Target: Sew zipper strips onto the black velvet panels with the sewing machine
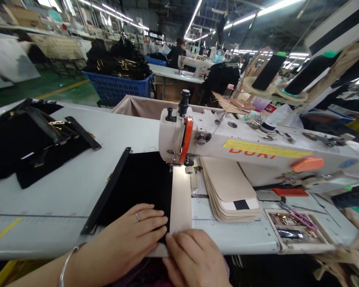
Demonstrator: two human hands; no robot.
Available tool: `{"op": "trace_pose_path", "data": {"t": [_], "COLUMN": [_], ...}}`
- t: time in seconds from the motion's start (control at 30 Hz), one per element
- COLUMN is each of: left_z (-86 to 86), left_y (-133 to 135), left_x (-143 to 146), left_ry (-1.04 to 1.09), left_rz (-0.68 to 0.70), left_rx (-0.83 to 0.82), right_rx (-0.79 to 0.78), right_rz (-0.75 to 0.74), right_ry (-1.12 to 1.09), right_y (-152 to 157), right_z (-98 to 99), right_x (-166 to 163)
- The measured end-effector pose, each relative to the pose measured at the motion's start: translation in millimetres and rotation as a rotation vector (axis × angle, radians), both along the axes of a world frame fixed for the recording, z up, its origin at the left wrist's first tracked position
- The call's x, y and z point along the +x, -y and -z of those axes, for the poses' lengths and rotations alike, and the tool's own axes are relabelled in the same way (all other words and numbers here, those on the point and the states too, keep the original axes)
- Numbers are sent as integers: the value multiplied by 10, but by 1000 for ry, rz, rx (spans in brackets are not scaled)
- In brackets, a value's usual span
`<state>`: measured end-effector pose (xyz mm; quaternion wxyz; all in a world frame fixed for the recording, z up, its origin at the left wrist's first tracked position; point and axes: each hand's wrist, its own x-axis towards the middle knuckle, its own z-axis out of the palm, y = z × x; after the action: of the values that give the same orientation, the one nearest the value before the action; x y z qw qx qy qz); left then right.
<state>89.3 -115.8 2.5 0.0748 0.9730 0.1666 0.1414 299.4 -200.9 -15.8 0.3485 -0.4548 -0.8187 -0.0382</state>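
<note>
A black fabric panel (140,179) lies flat over a beige piece (181,203), whose strip shows along its right side. Their far end reaches under the presser foot of the white sewing machine (209,133). A narrow black strip (109,189) with a small metal fitting borders the panel's left side. My left hand (130,235) rests on the near part of the black panel, palm down, fingers stretched out. At the near edge, my right hand (194,257) grips the beige piece with curled fingers, close to my left fingertips; the thumb is mostly hidden.
Stacked beige panels (231,183) sit beneath the machine arm. To their right is a small tray (299,243) with metal parts and pink-handled snips. Black pieces with metal zips (48,135) lie at left. A blue crate (119,85) stands beyond the table; a person works farther back.
</note>
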Motion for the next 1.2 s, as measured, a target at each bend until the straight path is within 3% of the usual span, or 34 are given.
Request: {"op": "trace_pose_path", "data": {"t": [0.33, 0.73, 1.2], "left_z": [123, 154, 219], "left_y": [-247, -705, -1251], "left_x": [-5, 98, 278], "left_ry": [128, -21, 7], "left_rz": [76, 57, -41], "left_rx": [7, 38, 58], "right_rx": [-202, -400, -410], "right_rz": [-11, 67, 136], "right_ry": [0, 26, 159], "right_y": [-190, -502, -1030], "right_z": [-28, -88, -130], "right_x": [75, 143, 186]}}
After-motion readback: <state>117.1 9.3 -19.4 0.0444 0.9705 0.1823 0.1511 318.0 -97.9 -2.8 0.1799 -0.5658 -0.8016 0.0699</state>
